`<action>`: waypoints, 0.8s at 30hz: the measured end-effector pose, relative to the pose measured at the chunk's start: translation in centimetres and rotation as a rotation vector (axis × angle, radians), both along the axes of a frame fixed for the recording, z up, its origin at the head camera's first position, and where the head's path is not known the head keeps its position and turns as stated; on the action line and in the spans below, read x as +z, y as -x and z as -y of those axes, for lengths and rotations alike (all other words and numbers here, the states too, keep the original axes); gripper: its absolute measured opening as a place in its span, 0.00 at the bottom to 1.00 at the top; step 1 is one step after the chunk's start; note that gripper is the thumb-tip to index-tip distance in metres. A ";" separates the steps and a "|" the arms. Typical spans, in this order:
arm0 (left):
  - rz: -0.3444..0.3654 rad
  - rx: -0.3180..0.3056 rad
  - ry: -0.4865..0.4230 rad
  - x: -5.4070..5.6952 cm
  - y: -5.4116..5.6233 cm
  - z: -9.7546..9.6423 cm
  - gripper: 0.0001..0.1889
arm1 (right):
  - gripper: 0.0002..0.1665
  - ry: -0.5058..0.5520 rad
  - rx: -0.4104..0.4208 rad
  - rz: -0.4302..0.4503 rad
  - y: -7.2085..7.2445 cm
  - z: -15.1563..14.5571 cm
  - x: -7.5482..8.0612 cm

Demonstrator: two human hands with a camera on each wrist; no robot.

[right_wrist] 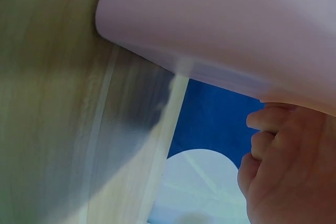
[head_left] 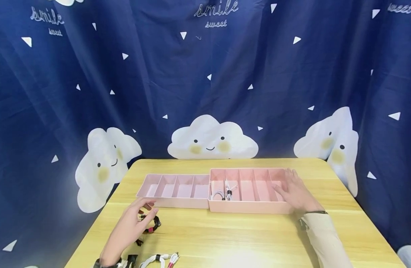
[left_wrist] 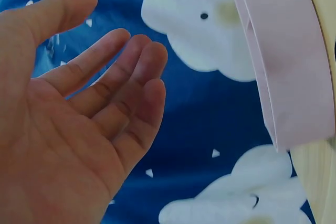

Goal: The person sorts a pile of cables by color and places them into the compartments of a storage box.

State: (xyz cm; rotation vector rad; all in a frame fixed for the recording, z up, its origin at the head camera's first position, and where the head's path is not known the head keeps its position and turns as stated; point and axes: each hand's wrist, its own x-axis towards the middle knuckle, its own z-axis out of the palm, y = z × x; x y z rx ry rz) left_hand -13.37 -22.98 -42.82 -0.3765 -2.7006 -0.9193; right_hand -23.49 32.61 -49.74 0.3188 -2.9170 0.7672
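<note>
My right hand (head_left: 300, 194) grips the right end of a pink divided organizer box (head_left: 249, 207), its thumb over the rightmost compartment and its fingers along the end wall. Two bundled light-coloured cables lie in that box: a coiled cable (head_left: 218, 193) in the leftmost compartment and a tied cable (head_left: 229, 194) in the one beside it. My left hand (head_left: 129, 222) hovers with loosely bent fingers and nothing in it, near the front left corner of a lavender divided box (head_left: 182, 203). Under its fingers lies a coiled black cable (head_left: 156, 223), partly hidden by the hand.
Both boxes stand end to end on the wooden table (head_left: 245, 238). A white cable (head_left: 152, 259) with a black tie lies at the near edge of view, beside the left wrist. A dark blue curtain (head_left: 158, 93) with clouds hangs behind the table.
</note>
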 end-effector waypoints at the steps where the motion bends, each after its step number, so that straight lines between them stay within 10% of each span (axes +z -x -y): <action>1: -0.015 0.011 0.006 0.0 -0.1 0.4 0.13 | 0.57 -0.001 0.000 0.000 0.0 0.0 0.0; 24: 0.084 0.145 0.070 -3.1 -1.6 4.9 0.31 | 0.56 0.015 0.004 0.016 0.0 0.0 0.2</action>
